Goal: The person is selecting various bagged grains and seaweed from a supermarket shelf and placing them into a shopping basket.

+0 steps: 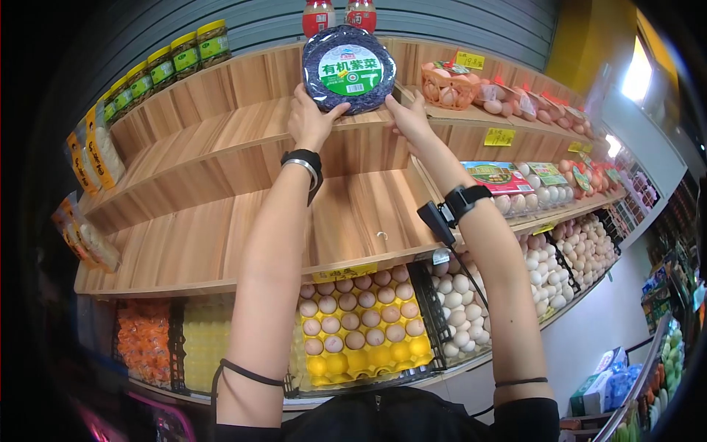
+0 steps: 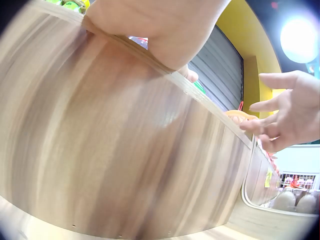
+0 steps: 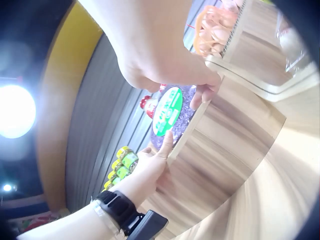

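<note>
A round, dark purple pack of dried seaweed point(image 1: 324, 62) with a green and white label stands tilted back on the top wooden shelf point(image 1: 250, 92). My left hand point(image 1: 309, 121) holds its lower left edge, thumb across the front and the other fingers largely hidden. At the lower right edge of the pack is my right hand point(image 1: 412, 121), fingers spread and one fingertip right at the rim. The left wrist view shows that right hand point(image 2: 295, 110) with its fingers apart. In the right wrist view, the left thumb lies against the front of the seaweed pack point(image 3: 169, 112).
Two red-capped jars point(image 1: 318, 18) stand behind the pack. Green-labelled jars point(image 1: 184, 51) line the back left. To the right sit an orange basket of eggs point(image 1: 448, 90) and bagged eggs point(image 1: 508, 103). Below are a lower shelf point(image 1: 199, 228) and egg trays point(image 1: 361, 317).
</note>
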Demonstrator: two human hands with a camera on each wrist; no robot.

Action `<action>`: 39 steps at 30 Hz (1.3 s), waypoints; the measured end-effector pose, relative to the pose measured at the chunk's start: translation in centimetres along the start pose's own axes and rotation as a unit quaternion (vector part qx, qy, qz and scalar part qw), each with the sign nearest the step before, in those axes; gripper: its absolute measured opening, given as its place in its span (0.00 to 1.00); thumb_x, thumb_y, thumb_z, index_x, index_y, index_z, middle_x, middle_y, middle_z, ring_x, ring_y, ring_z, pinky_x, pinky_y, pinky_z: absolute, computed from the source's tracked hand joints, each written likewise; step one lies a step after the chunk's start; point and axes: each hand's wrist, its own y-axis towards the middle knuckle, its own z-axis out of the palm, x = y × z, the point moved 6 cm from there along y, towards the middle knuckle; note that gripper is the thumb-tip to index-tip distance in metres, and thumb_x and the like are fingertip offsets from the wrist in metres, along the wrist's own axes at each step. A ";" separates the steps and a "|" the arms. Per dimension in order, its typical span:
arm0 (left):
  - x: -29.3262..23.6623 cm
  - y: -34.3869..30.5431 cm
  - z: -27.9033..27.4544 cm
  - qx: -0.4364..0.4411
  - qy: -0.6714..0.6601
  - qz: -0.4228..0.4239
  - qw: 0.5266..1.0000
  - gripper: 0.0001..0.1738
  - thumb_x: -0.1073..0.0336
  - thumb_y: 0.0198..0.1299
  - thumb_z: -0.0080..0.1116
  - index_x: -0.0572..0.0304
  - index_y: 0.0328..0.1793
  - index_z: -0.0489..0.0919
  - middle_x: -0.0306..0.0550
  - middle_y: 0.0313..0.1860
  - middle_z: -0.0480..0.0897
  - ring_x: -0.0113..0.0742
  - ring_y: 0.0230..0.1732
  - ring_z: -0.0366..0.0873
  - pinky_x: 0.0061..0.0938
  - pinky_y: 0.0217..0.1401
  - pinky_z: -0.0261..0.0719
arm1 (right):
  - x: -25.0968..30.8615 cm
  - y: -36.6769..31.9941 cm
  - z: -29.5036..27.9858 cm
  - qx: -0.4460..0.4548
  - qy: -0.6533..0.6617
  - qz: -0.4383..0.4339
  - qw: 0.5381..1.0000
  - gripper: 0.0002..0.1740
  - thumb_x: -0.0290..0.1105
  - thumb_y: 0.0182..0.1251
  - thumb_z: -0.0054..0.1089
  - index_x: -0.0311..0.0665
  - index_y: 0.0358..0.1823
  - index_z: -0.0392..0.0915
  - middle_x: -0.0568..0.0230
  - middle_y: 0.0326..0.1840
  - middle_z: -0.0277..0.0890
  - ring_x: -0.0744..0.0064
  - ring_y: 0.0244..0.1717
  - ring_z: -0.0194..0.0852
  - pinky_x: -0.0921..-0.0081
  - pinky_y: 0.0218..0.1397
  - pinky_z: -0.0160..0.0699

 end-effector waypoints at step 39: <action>-1.7 -16.7 -25.8 0.097 0.026 0.193 0.976 0.15 0.65 0.53 0.63 0.57 0.45 0.75 0.41 0.41 0.74 0.32 0.38 0.73 0.23 0.39 0.71 | 3.8 -23.3 14.0 0.166 -0.563 -0.602 0.541 0.15 0.32 0.44 0.63 0.37 0.35 0.75 0.59 0.39 0.72 0.62 0.38 0.75 0.59 0.44 0.62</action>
